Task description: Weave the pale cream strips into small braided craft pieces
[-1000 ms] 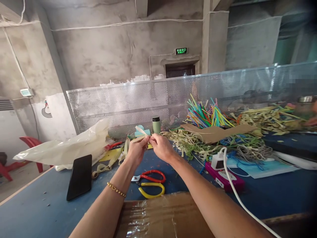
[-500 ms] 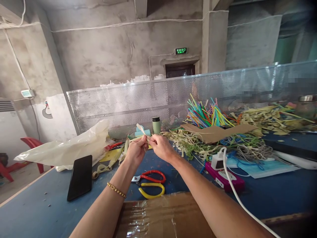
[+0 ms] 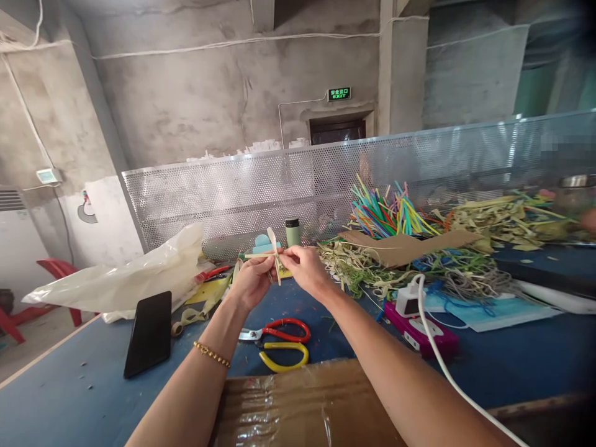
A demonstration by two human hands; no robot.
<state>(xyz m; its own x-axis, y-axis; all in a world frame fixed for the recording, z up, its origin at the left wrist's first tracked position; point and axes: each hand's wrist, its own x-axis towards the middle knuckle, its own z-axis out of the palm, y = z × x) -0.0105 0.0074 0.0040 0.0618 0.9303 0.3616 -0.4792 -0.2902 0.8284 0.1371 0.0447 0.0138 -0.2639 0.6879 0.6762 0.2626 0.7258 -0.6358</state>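
Both hands are raised over the blue table (image 3: 74, 397), pinching pale yellow strips (image 3: 271, 251) that cross each other between the fingertips. My left hand (image 3: 254, 279), with a gold bracelet on its wrist, grips the strips from the left. My right hand (image 3: 305, 267) pinches them from the right. One strip points up and down, another runs sideways to the left. Below the hands lie red-handled scissors (image 3: 279, 332) and yellow-handled scissors (image 3: 284, 359).
A black phone (image 3: 149, 333) and a cream plastic bag (image 3: 130, 276) lie at left. A cardboard box (image 3: 307, 410) is at the near edge. A pink power bank (image 3: 421, 329) with white cable, coloured straws (image 3: 386, 214), strip piles (image 3: 363, 264) and a green bottle (image 3: 293, 232) sit before the perforated metal screen (image 3: 214, 192).
The hands rose slightly and turned the strips: the upper strip now stands nearly upright and crosses a sideways one, where before it leaned left.
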